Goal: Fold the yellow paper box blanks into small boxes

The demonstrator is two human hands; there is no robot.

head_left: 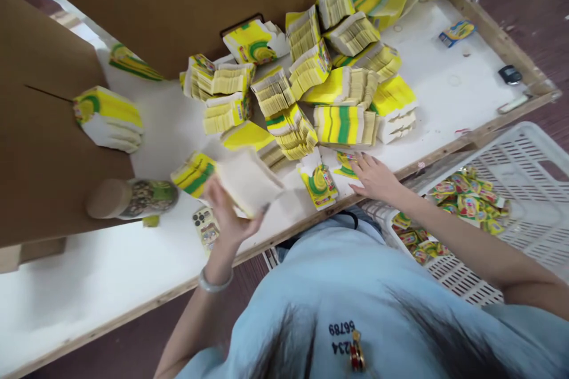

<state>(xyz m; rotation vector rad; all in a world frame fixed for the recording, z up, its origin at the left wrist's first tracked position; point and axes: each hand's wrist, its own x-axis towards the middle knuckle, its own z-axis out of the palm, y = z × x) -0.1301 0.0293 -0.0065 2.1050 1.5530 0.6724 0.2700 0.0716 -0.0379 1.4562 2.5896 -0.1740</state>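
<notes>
We find the left hand (229, 213) with fingers clasped around a pale, flat stack of folded cardboard cartons (249, 180), raised above the white worktop (111, 272); light, stiff, likely to slip apart, best gripped across its edges. The right hand (376, 177) lies flat, fingers spread, on a yellow-green printed carton (345, 164).

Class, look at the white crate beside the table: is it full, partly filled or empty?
Partly filled. The crate holds loose packets along one side, while much of its slatted floor shows bare.
</notes>
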